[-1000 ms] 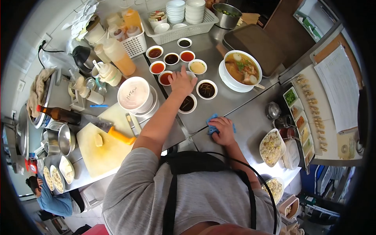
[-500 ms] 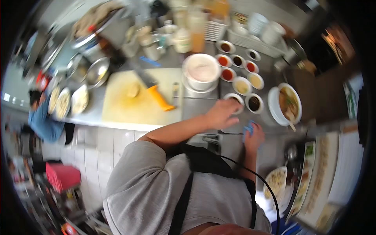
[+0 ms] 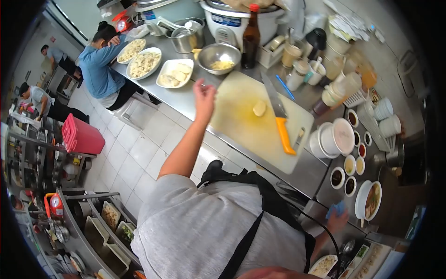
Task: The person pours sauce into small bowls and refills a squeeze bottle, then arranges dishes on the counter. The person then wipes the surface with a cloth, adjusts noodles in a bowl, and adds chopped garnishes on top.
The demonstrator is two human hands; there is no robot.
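Steel counter (image 3: 186, 100) carried a yellowed cutting board (image 3: 246, 125), the reference landmark. Left hand (image 3: 203, 95) hovered at the board's left edge, fingers loosely spread, gripping nothing. On the board lay an orange-handled knife (image 3: 280, 118) beside a pale food piece (image 3: 259, 108). Beyond the board stood a metal bowl (image 3: 218, 56). Well right of the board, right hand (image 3: 337, 218) pressed a blue cloth (image 3: 335, 209), fingers closed over it, near a soup bowl (image 3: 369, 200).

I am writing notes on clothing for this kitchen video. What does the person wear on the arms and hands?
Both arms are bare below short grey T-shirt sleeves. The left hand and the right hand show no gloves; rings or a watch are too small to tell. Black apron straps cross the back, and a thin black cable runs along the right arm.
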